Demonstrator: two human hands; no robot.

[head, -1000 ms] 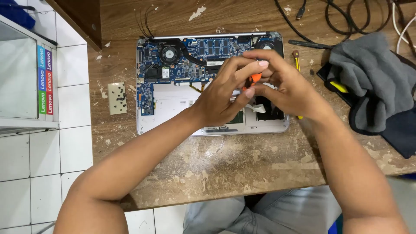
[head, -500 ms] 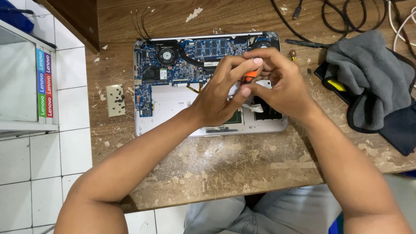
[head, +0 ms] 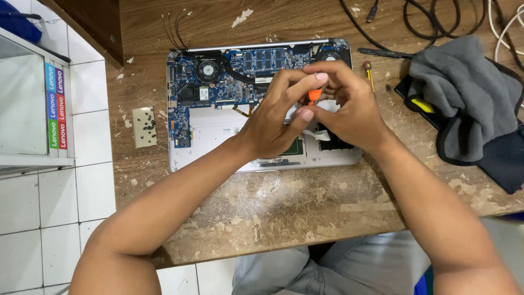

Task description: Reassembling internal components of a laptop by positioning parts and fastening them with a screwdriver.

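Seemingly upright, orange-handled screwdriver (head: 313, 95) pinched by both hands, left hand (head: 275, 120), right hand (head: 349, 106), over laptop (head: 218, 136).

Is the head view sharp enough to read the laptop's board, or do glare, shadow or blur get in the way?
Head view: even, soft light, no glare on the opened laptop; its fan and blue board show crisply. Both hands, left hand and right hand, are sharp, without motion blur, but they cover the orange-handled tool and the board beneath. Straight edges bow slightly toward the frame's borders.
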